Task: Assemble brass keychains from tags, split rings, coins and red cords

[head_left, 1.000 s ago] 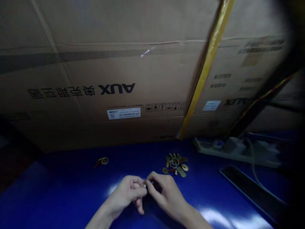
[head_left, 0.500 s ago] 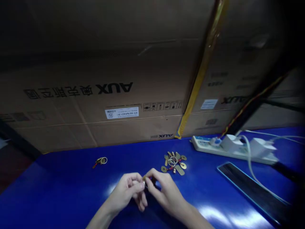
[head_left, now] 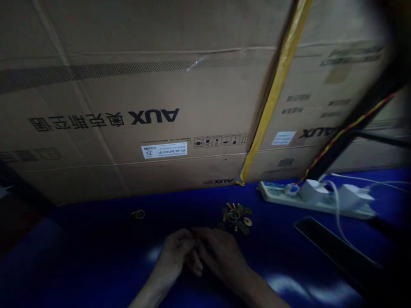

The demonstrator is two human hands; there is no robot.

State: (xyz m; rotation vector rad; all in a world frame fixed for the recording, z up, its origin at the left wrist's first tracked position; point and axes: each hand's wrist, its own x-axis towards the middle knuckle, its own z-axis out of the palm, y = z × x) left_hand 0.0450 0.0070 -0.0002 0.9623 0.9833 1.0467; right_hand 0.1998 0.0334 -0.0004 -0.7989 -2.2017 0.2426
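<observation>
While left hand (head_left: 175, 253) and right hand (head_left: 221, 255) pinch fingertips together, contents too dim to tell, I'd work low over the blue bench (head_left: 80, 265).

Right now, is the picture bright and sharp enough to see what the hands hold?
Head view: no; box lit, table, left hand and right hand in deep shadow; soft blur throughout; pale glare on the table's near right; right corners darkened.
</observation>
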